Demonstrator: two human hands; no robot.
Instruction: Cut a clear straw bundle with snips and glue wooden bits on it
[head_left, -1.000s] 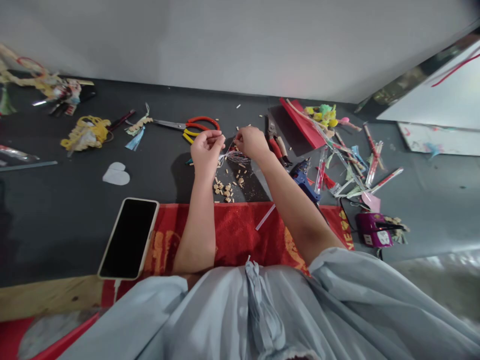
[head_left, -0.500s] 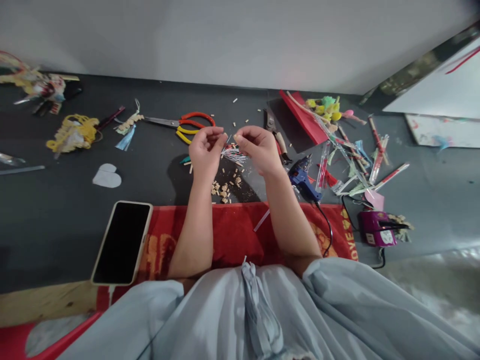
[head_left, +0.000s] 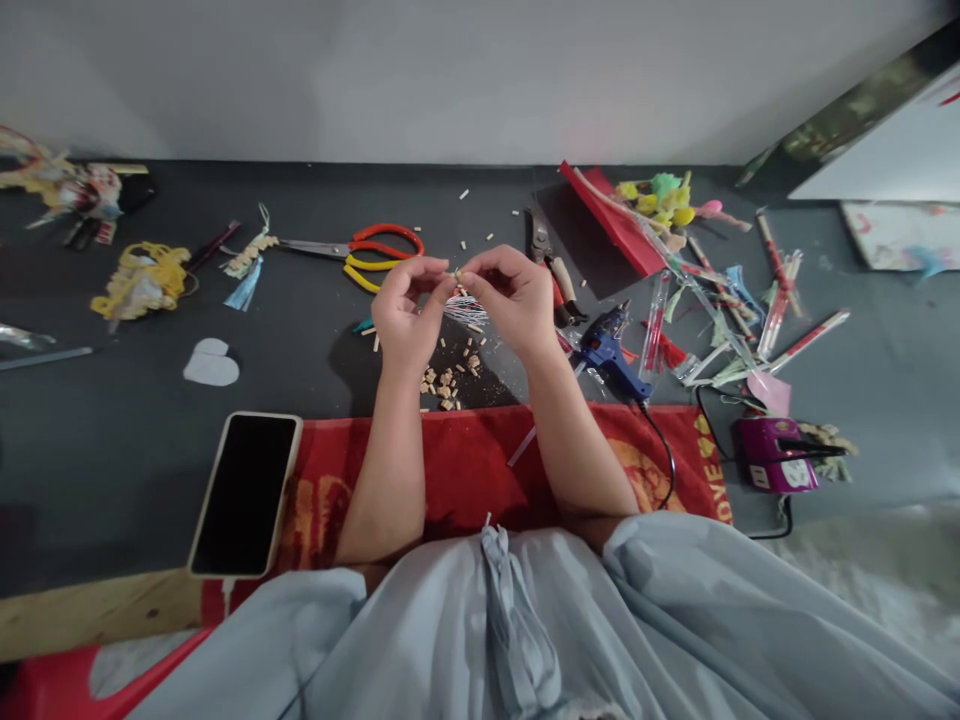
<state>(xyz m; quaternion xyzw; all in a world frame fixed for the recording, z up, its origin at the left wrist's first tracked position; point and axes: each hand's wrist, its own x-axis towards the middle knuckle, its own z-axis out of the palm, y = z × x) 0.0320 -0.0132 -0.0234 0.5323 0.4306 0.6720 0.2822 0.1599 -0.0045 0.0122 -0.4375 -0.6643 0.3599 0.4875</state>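
Towel (head_left: 472, 470) on table (head_left: 300, 195) along the near edge, phone (head_left: 245, 495) overlapping its left end. Heart (head_left: 212, 364) beyond phone; yarn (head_left: 150, 280) farther back and left; tassel (head_left: 247, 265) between yarn and scissors (head_left: 349, 248). Wires (head_left: 466, 312) mid-table, bits (head_left: 447, 380) in front, a few behind. Pliers (head_left: 541, 245) right of wires, glue gun (head_left: 609, 355) in front and right of pliers, cord (head_left: 667, 455) over towel. Box (head_left: 776, 455) just off towel's right end.

The person is wearing a loose, pale blue-grey garment (head_left: 420, 640) with gathered fabric and narrow ties (head_left: 514, 620) hanging down its front.
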